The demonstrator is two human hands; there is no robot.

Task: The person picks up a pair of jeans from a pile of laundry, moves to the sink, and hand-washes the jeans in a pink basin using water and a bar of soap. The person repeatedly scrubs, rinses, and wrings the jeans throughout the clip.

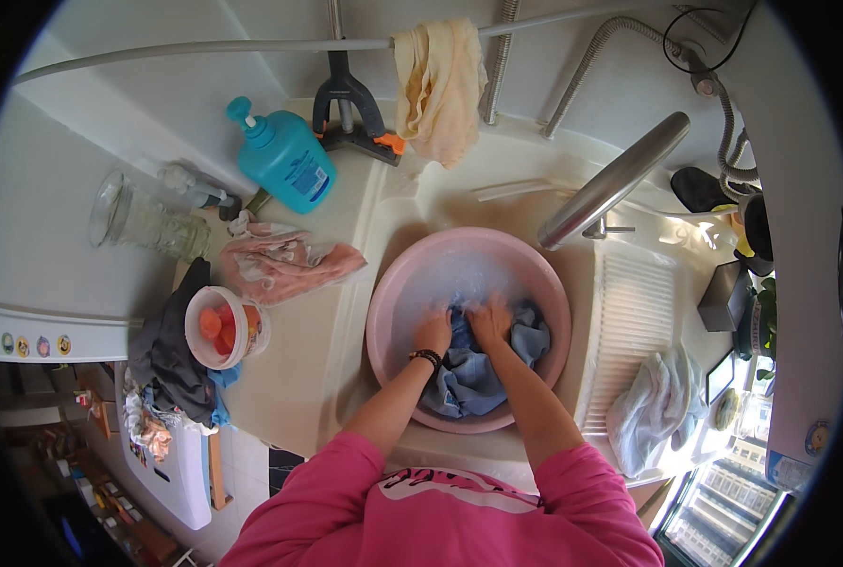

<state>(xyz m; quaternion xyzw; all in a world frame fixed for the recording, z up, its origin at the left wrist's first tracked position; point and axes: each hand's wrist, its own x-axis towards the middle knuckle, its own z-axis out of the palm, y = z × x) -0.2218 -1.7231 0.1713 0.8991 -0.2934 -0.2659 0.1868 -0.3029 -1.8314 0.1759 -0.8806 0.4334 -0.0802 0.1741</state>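
A pink plastic basin [393, 290] stands in the cream sink, with cloudy, sudsy water inside. Blue fabric [472, 379], apparently a garment, lies bunched in the water and against the basin's near side. My left hand [435, 329], with a dark beaded bracelet at the wrist, is on the fabric's left part, its fingertips hidden in the water. Close to its right, my right hand [490, 322] presses on or grips the fabric; its fingertips are also partly under water. Whether the fingers close on the cloth does not show. The metal faucet [612, 181] slants above the basin's far right rim.
Left on the counter are a teal pump bottle [287, 161], a pink cloth [287, 262], a glass vase [148, 220] and a white tub [248, 329] with red items. A yellow cloth [439, 85] hangs from a rail. Right of the ribbed washboard [630, 326] lies a pale towel [655, 411].
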